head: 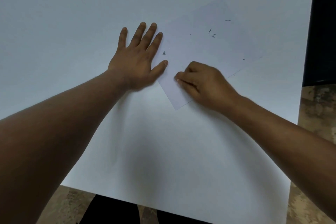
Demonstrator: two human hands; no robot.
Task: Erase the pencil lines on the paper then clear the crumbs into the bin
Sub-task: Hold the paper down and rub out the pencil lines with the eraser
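paper (205,45) on table (72,5) | left hand (138,58) on its left edge | right hand (201,85) on its near corner

table (72,14) open left, far | paper (209,45) (crumbs (211,33)) right

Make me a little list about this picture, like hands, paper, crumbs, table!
left hand: flat with fingers spread, pressing on the left edge of the paper
right hand: fingers curled, pinching a small whitish thing, likely an eraser, down on the paper
paper: one sheet lying tilted on the table
crumbs: small dark bits scattered over the sheet, one near the left thumb
table: white top, the sheet lies right of middle
bin: not in view
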